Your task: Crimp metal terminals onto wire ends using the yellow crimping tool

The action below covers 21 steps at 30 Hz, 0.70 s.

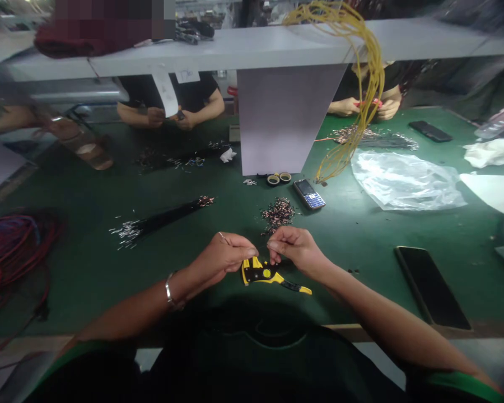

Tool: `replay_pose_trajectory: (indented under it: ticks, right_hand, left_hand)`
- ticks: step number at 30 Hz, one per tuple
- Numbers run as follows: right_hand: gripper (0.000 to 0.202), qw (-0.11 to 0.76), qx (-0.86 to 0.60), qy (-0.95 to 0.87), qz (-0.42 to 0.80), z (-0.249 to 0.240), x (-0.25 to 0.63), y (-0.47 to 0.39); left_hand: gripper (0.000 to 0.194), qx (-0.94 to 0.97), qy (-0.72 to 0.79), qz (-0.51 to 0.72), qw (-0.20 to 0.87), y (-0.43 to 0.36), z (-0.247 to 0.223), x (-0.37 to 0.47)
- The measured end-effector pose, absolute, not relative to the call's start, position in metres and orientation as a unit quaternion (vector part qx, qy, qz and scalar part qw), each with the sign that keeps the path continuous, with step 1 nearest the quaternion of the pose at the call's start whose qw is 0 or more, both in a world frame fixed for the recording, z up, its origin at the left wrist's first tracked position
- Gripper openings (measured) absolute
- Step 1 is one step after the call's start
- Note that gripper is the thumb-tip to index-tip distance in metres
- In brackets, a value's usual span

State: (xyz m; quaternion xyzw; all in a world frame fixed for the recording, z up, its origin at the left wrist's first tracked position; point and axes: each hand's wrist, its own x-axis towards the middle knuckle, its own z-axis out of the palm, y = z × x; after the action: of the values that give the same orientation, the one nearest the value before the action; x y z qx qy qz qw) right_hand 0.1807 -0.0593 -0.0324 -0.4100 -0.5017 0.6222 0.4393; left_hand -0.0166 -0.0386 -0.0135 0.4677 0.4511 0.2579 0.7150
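Observation:
My left hand point(224, 254) is closed in a pinch above the green table, its thumb and index finger pressed together near the jaws of a yellow and black wire stripper point(262, 272). Just to the right, my right hand point(296, 249) also pinches, fingertips facing the left ones across a small gap. Whatever the fingers hold is too thin and dark to make out. The wire stripper lies under both hands, handles pointing right. Behind my right hand is a heap of small copper-tipped wire pieces point(278, 214). A bundle of black wires point(163, 219) with bright ends lies to the left.
A keypad phone point(309, 194) and tape rolls point(279, 178) lie by the divider point(277, 117). At right are a smartphone point(432, 286) and a clear plastic bag point(407, 180). Yellow wires point(372, 73) hang off the shelf. Red cables point(12, 263) lie left. People's hands work across the table.

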Motion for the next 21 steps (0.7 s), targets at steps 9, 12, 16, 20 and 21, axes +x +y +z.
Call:
replay_pose_trajectory:
  ticks: [9,12,16,20,21]
  right_hand:
    - [0.015,0.321,-0.527,-0.691,0.376,-0.055,0.215,-0.069]
    - [0.036,0.223,-0.493,-0.786,0.299,-0.059,0.209,-0.085]
    - [0.052,0.150,-0.470,-0.842,0.216,-0.066,0.201,-0.097]
    - [0.035,0.159,-0.458,-0.846,0.219,-0.075,0.203,-0.094]
    - [0.033,0.175,-0.458,-0.840,0.232,-0.077,0.205,-0.093]
  left_hand:
    - [0.012,0.415,0.482,0.311,0.706,-0.029,-0.013,-0.030]
    - [0.011,0.408,0.473,0.317,0.713,-0.028,-0.013,-0.032]
    - [0.010,0.393,0.472,0.329,0.717,-0.027,-0.012,-0.032]
    - [0.009,0.387,0.482,0.340,0.709,-0.027,-0.009,-0.033]
    - [0.009,0.387,0.484,0.343,0.706,-0.026,-0.009,-0.034]
